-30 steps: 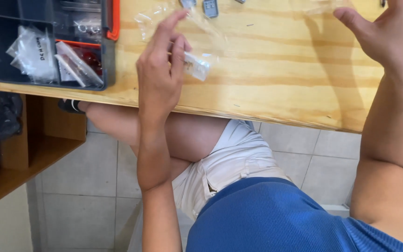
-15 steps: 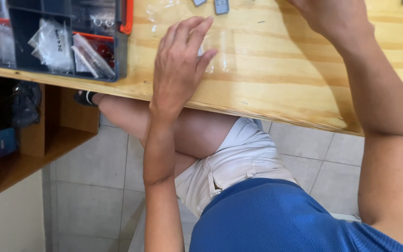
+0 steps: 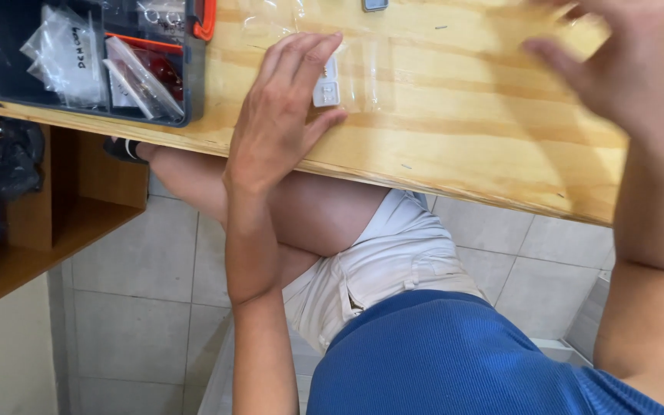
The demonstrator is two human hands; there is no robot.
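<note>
My left hand (image 3: pixel 282 115) lies flat on a clear plastic bag (image 3: pixel 363 73) on the wooden table (image 3: pixel 463 146), fingers stretched out and together. Its fingertips press beside a small white part (image 3: pixel 327 84) inside the bag. My right hand (image 3: pixel 616 58) hovers over the table at the upper right, blurred, fingers spread and holding nothing. A small grey piece (image 3: pixel 375 4) sits at the top edge of the view.
A dark organizer box (image 3: pixel 78 61) with an orange latch (image 3: pixel 206 19) holds several small clear bags at the table's left. A wooden shelf (image 3: pixel 55 230) stands below it. Tiled floor (image 3: pixel 140 307) and my own knees lie under the table.
The view has shifted upward and closer to the table. My left hand has settled flat onto the bag. My right hand has moved back into view at the upper right.
</note>
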